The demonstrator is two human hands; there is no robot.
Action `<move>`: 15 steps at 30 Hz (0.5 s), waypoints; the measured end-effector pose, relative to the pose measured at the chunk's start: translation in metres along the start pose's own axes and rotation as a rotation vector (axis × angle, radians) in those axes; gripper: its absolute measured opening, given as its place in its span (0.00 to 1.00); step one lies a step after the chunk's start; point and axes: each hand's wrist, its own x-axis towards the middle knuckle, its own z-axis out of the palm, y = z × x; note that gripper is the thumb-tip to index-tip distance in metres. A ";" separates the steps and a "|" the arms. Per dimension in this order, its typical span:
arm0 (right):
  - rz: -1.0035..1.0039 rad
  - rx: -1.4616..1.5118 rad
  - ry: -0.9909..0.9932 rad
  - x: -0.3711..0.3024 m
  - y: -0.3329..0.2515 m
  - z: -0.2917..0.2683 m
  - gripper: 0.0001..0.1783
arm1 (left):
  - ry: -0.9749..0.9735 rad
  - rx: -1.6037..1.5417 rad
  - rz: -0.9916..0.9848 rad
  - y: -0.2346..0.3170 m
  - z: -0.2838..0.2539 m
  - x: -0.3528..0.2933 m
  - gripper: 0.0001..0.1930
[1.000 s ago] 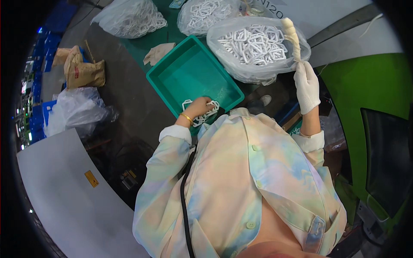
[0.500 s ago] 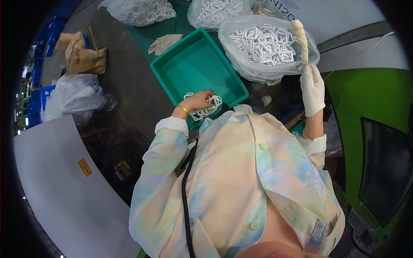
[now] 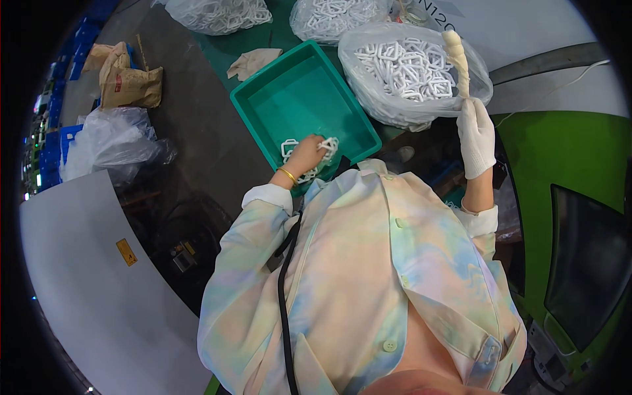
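My bare left hand (image 3: 307, 155), a gold bangle at its wrist, is over the near end of a green plastic tray (image 3: 247, 113). Its fingers are closed on some white plastic rings (image 3: 328, 147), rounded rectangles in shape. More such white rings (image 3: 288, 149) lie in the tray around the hand. On the right, my right hand (image 3: 476, 139) wears a white knit glove. It pinches the lower end of an upright cream-coloured stick (image 3: 457, 59) that looks wrapped and lumpy.
Beyond the tray, a clear bag (image 3: 368, 105) of white rings stands open beside my right hand. Two more filled bags (image 3: 217, 16) lie farther off. A beige cloth (image 3: 253, 64) rests by the tray's far left. Green machine housing (image 3: 526, 151) borders the right.
My left hand has shifted slightly right and up in the tray, and the rings in its fingers have moved with it. My right hand stays nearly in place with the stick.
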 end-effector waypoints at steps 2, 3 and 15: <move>-0.001 -0.002 0.008 0.000 0.000 -0.001 0.15 | 0.131 -0.303 -0.123 0.003 -0.010 0.006 0.12; 0.001 -0.002 0.001 0.000 0.000 -0.001 0.14 | 0.196 -0.411 -0.138 0.016 -0.023 0.005 0.11; 0.039 -0.037 -0.261 -0.023 -0.035 0.061 0.12 | 0.067 -1.007 0.316 0.177 -0.103 0.003 0.12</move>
